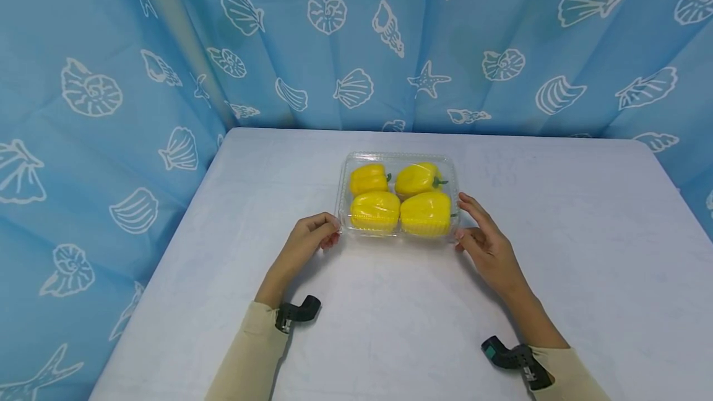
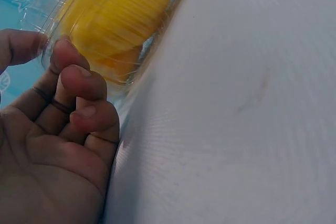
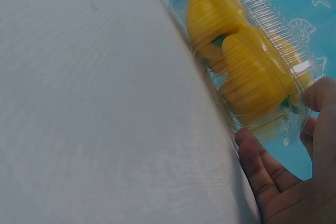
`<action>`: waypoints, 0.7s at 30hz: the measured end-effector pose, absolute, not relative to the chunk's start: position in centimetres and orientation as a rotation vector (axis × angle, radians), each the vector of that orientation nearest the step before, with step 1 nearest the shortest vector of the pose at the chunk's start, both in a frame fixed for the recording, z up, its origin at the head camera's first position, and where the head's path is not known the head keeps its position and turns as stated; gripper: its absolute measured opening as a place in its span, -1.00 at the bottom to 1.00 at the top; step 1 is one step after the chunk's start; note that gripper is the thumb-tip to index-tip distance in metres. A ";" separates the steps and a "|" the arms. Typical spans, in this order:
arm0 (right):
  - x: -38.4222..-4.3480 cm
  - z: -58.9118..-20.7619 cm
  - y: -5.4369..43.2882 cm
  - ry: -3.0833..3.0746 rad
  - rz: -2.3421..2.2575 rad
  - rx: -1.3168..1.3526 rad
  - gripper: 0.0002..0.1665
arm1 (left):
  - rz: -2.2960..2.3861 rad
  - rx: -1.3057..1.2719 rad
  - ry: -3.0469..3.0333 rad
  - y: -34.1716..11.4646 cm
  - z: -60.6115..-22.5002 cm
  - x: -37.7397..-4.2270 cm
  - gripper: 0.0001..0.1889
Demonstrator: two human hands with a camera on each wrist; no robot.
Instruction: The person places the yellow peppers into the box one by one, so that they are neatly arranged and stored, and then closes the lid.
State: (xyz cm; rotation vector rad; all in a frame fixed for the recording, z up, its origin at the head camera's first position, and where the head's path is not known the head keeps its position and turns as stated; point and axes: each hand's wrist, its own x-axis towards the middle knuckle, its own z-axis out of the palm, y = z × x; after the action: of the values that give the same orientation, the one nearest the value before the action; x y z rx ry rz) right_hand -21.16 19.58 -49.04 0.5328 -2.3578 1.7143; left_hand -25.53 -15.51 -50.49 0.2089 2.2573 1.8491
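A clear plastic clamshell box [image 1: 398, 158] lies on the white-covered table with several yellow bell peppers inside. One bell pepper [image 1: 426, 214] sits at its front right. My left hand [image 1: 313, 232] pinches the box's front left corner between thumb and index finger. In the left wrist view, its other fingers [image 2: 86, 116] curl beside the box. At the front right corner, my right hand [image 1: 490, 252] holds the box by its edge. One finger reaches along the box's right side. In the right wrist view, lower fingertips [image 3: 243, 135] lie close to the tabletop.
The white cloth-covered table [image 1: 390, 327] extends around the box to the front and sides. A blue curtain [image 1: 356, 42] with white shell prints hangs behind and to the left. Black wrist cameras [image 1: 299, 312] sit on both beige sleeves.
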 end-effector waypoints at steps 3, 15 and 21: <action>-21.2 -49.1 19.6 -2.359 1.715 0.533 -0.33 | 1.852 0.182 2.221 -15.5 -50.4 -25.5 -0.76; -21.2 -49.2 19.6 -2.346 1.738 0.559 -0.32 | 1.927 0.227 2.157 -15.7 -50.3 -25.5 -0.81; -21.2 -49.2 19.6 -2.348 1.732 0.561 -0.33 | 1.947 0.190 2.150 -15.6 -50.4 -25.6 -0.82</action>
State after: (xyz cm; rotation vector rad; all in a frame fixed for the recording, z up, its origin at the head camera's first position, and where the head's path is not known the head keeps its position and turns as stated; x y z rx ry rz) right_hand -21.21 19.58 -49.21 0.5610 -2.3477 1.7325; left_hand -25.63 -15.59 -50.35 0.1895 2.1505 1.9465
